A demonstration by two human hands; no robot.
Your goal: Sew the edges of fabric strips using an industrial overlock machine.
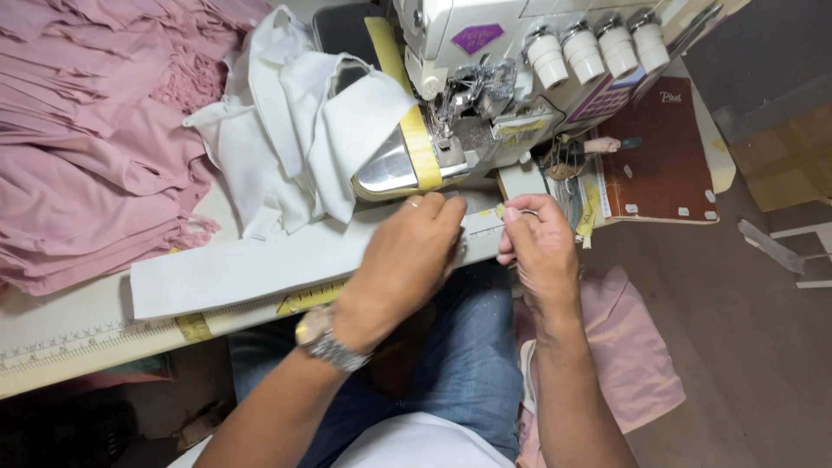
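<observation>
Both hands are seen at the front edge of a sewing table, just before the presser foot of an overlock machine. A long white fabric strip (251, 269) is laid flat along the table edge, and its right end is pressed down by the left hand (407, 260), whose fingers are curled palm-down on the cloth; a ring is worn on one finger and a metal wristwatch (325, 340) on the wrist. The tip of the same strip is pinched between thumb and forefinger of the right hand (536, 251), which is held just beside the left, the two nearly touching.

Directly behind the fingers, the overlock machine (485, 95) is set, its curved metal cover crossed by a band of yellow tape (416, 139). Four white tension knobs (598, 48) are lined up along its front, and a purple diamond-shaped sticker is fixed on the body above them. A heap of white fabric pieces (286, 121) is draped against the machine's left side and over its cover.

Further left, a large pile of pleated dusty-pink cloth (95, 139) is spread over the table (69, 321), along whose front edge a measuring tape (95, 336) is fixed. To the right of the machine a dark red notebook (659, 156) is lying. Blue jeans are worn by the seated person, and a pink cloth (628, 347) is hung beside the right knee.
</observation>
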